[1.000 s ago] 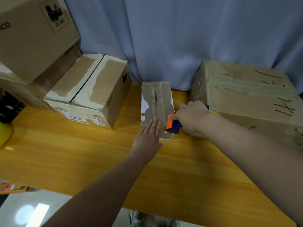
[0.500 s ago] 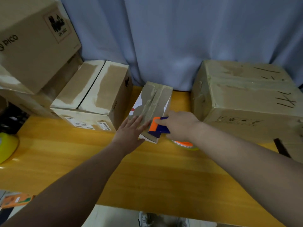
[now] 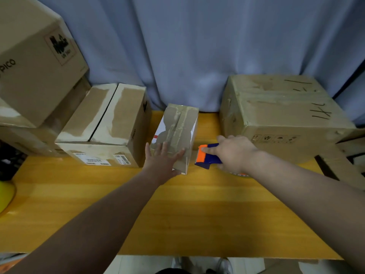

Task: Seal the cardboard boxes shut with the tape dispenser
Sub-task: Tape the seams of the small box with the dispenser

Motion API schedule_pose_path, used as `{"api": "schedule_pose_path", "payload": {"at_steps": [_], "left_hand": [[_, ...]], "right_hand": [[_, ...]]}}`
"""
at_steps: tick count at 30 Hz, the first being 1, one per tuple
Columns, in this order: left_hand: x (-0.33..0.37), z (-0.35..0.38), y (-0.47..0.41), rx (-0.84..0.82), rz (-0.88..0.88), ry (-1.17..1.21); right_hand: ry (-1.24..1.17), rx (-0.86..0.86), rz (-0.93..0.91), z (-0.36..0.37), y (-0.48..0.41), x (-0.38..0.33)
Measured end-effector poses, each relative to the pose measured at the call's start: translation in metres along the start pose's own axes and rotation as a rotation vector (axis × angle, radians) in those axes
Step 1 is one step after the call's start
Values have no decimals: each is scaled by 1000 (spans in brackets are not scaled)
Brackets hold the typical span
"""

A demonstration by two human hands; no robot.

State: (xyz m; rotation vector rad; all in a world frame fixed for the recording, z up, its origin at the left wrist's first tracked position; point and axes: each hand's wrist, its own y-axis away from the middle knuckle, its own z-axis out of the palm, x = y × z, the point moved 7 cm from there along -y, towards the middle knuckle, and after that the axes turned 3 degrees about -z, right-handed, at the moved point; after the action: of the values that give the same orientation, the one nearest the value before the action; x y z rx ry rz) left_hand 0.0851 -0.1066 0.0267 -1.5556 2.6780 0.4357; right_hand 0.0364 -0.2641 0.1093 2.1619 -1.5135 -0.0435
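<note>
A small cardboard box (image 3: 178, 125) with a strip of tape along its top stands in the middle of the yellow table (image 3: 177, 210). My left hand (image 3: 163, 161) lies flat on the near end of this box, fingers straight and spread. My right hand (image 3: 233, 153) grips the blue and orange tape dispenser (image 3: 206, 157) just to the right of the box, a small gap away from its near right corner. The roll under my right hand is mostly hidden.
A medium box (image 3: 104, 123) with a taped top stands to the left, and larger boxes (image 3: 33, 76) are stacked at the far left. A big box (image 3: 280, 115) fills the right rear. A blue curtain (image 3: 187, 46) hangs behind. A yellow object (image 3: 6, 196) sits at the left edge.
The small box has been turned so its far end points slightly right. The dispenser has come off the box's near end and moved right, while my left hand stays flat on the box.
</note>
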Motion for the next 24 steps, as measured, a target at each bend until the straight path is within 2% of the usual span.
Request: {"api": "schedule_pose_path", "payload": {"at_steps": [2, 4, 7, 13, 19, 21, 24], "left_hand": [[9, -6, 2, 73, 80, -21], [20, -6, 2, 71, 162, 21], [21, -3, 1, 52, 143, 147], [19, 0, 0, 125, 108, 139], [21, -10, -3, 212, 73, 227], [23, -13, -7, 284, 50, 207], [28, -5, -10, 242, -7, 55]], "right_hand": [[-2, 4, 2, 3, 0, -3], [-8, 11, 2, 5, -1, -5], [-8, 30, 4, 6, -2, -2], [-16, 86, -59, 11, 22, 14], [-39, 12, -13, 30, 38, 27], [-25, -3, -13, 28, 29, 23], [-39, -40, 4, 26, 16, 19]]}}
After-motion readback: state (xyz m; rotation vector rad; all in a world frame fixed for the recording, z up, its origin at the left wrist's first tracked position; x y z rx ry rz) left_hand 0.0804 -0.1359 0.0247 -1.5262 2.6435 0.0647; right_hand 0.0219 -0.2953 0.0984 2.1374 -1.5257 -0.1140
